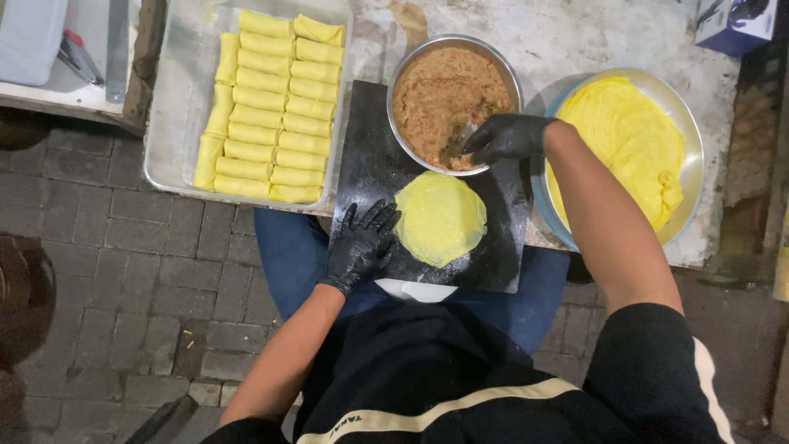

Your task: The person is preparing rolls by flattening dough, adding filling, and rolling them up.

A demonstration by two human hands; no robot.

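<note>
Rolls [271,107] of yellow crepe, already filled and folded, lie packed in rows in a metal tray [168,123] at the left of the tabletop [575,41]. Just right of the tray sits a black board [370,164], resting partly on the person's lap. On the board lies a round yellow wrapper [440,218], flat and unfilled. The left hand [362,245], in a black glove, lies open with fingers spread on the board, its fingertips touching the wrapper's left edge; it grips nothing. Behind the board stands a metal bowl [411,62] of brownish minced filling [444,94]. The right hand [509,137], also black-gloved, reaches over the bowl's near rim, fingers curled round a small utensil [465,133] whose tip is in the filling; what sort of utensil it is cannot be made out. Further right, a wide metal pan [686,123] holds a stack of yellow wrappers [625,140], partly hidden by the right forearm. A dark blue box [731,25] stands at the tabletop's far right corner.
</note>
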